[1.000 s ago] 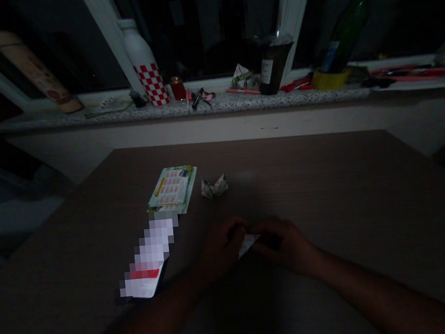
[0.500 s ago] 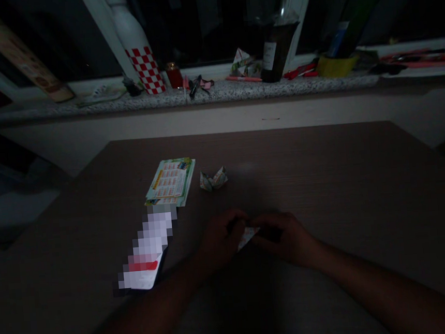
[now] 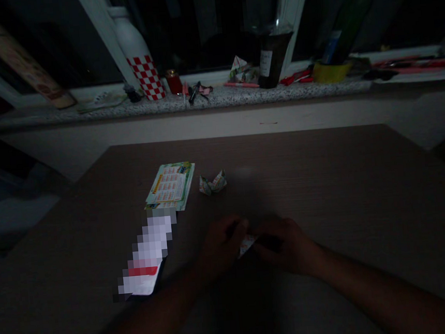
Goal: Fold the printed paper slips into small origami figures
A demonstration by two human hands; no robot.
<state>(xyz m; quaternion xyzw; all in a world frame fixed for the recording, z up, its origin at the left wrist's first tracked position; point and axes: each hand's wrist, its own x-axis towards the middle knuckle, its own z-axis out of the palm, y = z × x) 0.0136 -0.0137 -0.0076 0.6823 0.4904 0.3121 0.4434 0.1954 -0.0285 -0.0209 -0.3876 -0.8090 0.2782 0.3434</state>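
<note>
A small printed piece of paper (image 3: pixel 247 244), folded to a pointed shape, lies between my two hands above the wooden table (image 3: pixel 325 179). My left hand (image 3: pixel 223 242) pinches its left side, thumb and fingers curled. On the other side my right hand (image 3: pixel 286 244) grips the paper's right edge with bent fingers. Dim light hides the fingertips in part. Beyond my hands, two joined folded paper shapes (image 3: pixel 213 183) rest on the table. A stack of printed cards (image 3: pixel 169 186) lies to their left.
A lit phone (image 3: pixel 145 283), its screen blurred out, lies left of my left forearm. Behind the table, a granite sill (image 3: pixel 224 96) holds a red-checked white bottle (image 3: pixel 146 69), a red jar (image 3: pixel 173 82), a dark packet (image 3: pixel 273 61) and a green bottle (image 3: pixel 353 18).
The whole view has shifted slightly, so things sit a little lower. My right hand has closed in a bit on the paper, and less of the paper shows.
</note>
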